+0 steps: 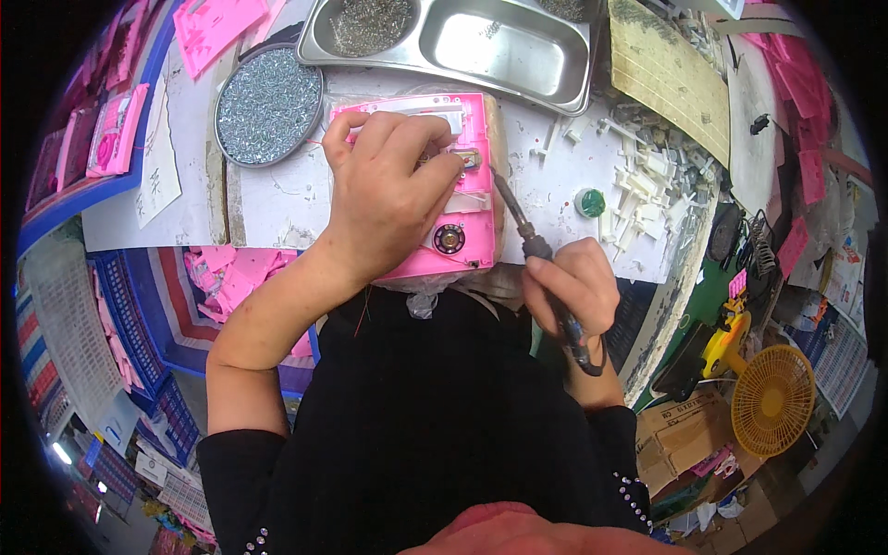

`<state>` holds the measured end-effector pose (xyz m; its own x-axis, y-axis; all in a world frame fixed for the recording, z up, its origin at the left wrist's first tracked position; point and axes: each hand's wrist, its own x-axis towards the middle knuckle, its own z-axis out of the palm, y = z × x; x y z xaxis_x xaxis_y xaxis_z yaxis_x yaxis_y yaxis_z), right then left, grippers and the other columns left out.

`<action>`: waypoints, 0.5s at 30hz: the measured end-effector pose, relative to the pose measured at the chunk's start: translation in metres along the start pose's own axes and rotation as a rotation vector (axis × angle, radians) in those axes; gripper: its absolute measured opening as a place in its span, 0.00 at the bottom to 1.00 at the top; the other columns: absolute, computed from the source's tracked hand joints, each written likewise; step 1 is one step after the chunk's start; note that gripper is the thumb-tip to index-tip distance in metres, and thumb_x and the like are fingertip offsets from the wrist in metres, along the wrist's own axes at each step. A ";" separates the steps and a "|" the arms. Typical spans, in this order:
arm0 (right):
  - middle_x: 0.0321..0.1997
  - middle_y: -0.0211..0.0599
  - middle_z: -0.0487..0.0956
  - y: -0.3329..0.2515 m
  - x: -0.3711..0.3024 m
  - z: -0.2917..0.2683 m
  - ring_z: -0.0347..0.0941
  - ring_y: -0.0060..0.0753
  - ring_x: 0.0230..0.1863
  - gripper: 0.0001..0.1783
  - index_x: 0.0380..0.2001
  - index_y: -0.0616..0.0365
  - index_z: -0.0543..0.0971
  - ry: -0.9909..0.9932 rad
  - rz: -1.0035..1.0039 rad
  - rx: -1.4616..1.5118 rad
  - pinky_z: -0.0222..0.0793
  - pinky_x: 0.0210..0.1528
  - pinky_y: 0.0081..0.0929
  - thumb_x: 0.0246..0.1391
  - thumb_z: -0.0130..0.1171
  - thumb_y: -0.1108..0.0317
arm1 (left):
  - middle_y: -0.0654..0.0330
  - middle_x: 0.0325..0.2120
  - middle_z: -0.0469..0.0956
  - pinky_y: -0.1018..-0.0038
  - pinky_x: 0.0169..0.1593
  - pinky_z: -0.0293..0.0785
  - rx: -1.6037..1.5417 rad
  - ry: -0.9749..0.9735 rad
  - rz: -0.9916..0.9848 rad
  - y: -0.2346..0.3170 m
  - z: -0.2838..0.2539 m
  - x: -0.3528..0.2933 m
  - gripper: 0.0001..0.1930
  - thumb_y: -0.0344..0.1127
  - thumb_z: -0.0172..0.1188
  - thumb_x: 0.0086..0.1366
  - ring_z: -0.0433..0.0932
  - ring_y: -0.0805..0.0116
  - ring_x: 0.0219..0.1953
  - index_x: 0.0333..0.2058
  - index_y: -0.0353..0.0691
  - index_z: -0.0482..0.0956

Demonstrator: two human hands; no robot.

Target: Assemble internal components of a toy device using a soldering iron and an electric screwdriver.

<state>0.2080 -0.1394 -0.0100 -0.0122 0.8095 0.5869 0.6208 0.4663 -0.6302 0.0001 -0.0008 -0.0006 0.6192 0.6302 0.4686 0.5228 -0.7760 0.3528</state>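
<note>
A pink plastic casing (476, 227) lies on the table edge in front of me, its inside facing up. Set in its lower part is a small round speaker (450, 240). My left hand (381, 190) rests over the casing, thumb and forefinger pinched beside a small metallic part (470, 159); what they hold is hidden. My right hand (578, 287) grips a soldering iron (535, 245) by its dark handle. The iron's tip points up toward the casing's right edge, near that metallic part; whether it touches cannot be made out. Thin wires show by my left wrist.
A round tray of small metal pins (269, 104) stands to the left. Behind the casing is a steel tray (507, 51) with tangled metal wire. White plastic pieces (640, 194) and a small green-topped pot (589, 203) lie right. A yellow fan (772, 400) stands lower right.
</note>
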 end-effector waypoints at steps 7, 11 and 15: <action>0.21 0.35 0.74 0.000 0.007 -0.011 0.69 0.36 0.22 0.22 0.42 0.62 0.83 0.022 0.082 0.075 0.64 0.26 0.29 0.39 0.71 0.85 | 0.69 0.37 0.78 0.60 0.55 0.57 0.005 0.010 0.005 -0.001 0.000 0.000 0.08 0.33 0.73 0.53 0.77 0.69 0.40 0.33 0.49 0.85; 0.22 0.36 0.76 0.001 0.007 -0.008 0.70 0.36 0.22 0.23 0.44 0.64 0.83 0.028 0.087 0.088 0.64 0.26 0.30 0.39 0.72 0.84 | 0.69 0.37 0.78 0.61 0.54 0.57 0.007 0.010 0.005 0.000 0.000 0.001 0.08 0.33 0.73 0.53 0.77 0.69 0.40 0.33 0.49 0.85; 0.22 0.37 0.77 0.001 0.008 -0.008 0.70 0.36 0.22 0.24 0.45 0.65 0.82 0.029 0.097 0.095 0.64 0.26 0.30 0.40 0.72 0.83 | 0.69 0.37 0.78 0.60 0.55 0.57 0.007 0.004 0.007 -0.001 0.000 0.001 0.08 0.33 0.73 0.53 0.77 0.69 0.40 0.33 0.49 0.86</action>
<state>0.2148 -0.1353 -0.0023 0.0676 0.8423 0.5348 0.5410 0.4194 -0.7290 0.0001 0.0003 -0.0003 0.6207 0.6247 0.4739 0.5227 -0.7801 0.3438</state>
